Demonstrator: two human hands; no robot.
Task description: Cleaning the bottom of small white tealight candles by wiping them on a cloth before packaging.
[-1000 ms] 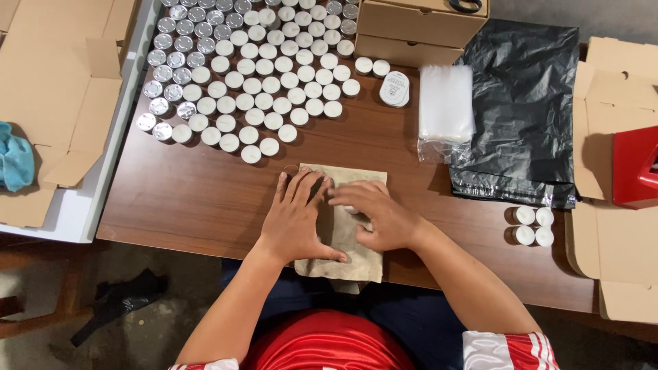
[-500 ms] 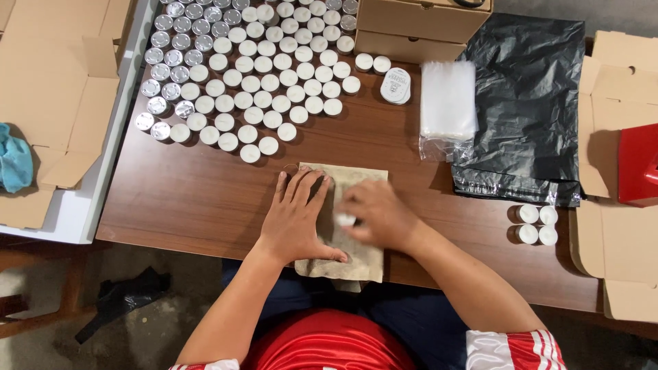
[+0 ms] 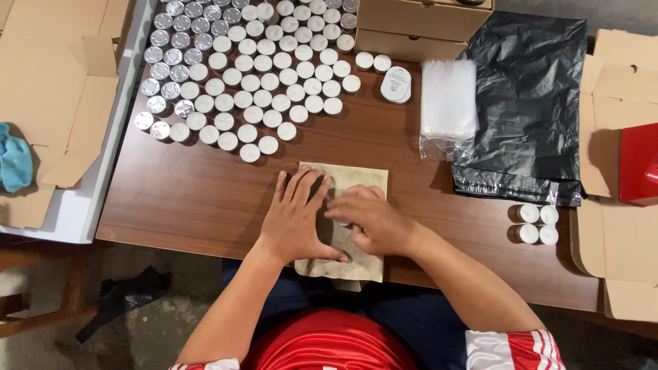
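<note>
A beige cloth (image 3: 363,181) lies on the brown wooden table (image 3: 185,199) near its front edge. My left hand (image 3: 296,223) rests flat on the cloth's left half with fingers spread, holding nothing. My right hand (image 3: 375,220) is curled over the middle of the cloth, fingertips pinched on a small white tealight (image 3: 340,221) that is mostly hidden under them. The two hands almost touch.
Several rows of white and silver tealights (image 3: 253,75) fill the table's back left. Cardboard boxes (image 3: 421,24), a stack of round labels (image 3: 396,83), clear bags (image 3: 449,96) and a black plastic bag (image 3: 528,103) lie behind. More tealights (image 3: 538,224) stand at the right, by a red box (image 3: 641,164).
My right hand has slid a little toward me along the cloth, still pinching the small white piece. My left hand stays flat in the same place.
</note>
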